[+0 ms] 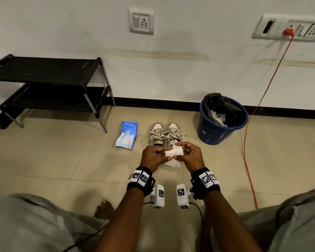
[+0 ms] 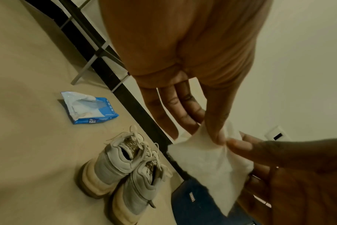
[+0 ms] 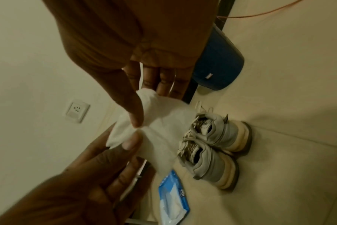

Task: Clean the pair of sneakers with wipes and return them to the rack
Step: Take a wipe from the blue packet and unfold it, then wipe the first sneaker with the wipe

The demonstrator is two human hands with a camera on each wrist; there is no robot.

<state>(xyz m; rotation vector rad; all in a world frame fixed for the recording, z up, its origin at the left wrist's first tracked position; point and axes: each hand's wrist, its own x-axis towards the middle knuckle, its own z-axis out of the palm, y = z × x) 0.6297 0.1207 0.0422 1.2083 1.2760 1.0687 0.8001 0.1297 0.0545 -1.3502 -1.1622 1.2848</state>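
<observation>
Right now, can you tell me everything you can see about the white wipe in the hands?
The wipe is a thin white sheet, soft and a bit crumpled, like damp cloth or paper. It looks clean. It is held up in the air, just in front of the sneakers on the floor. The left hand and the right hand each pinch its top edge between thumb and fingers, thumbs nearly meeting, and the rest hangs loose below. Nothing else touches it.

Both hands meet low of centre: the left hand [image 1: 154, 157] and the right hand [image 1: 190, 156] pinch a white wipe [image 1: 174, 152] between them. Just past them at 12 o'clock the pair of sneakers [image 1: 165, 134] stands on the floor [image 1: 62, 160], the blue wipes pack [image 1: 127, 134] at 11 o'clock. The black rack [image 1: 49, 86] stands at 10 o'clock, the blue bin [image 1: 223, 120] at 1 o'clock.
</observation>
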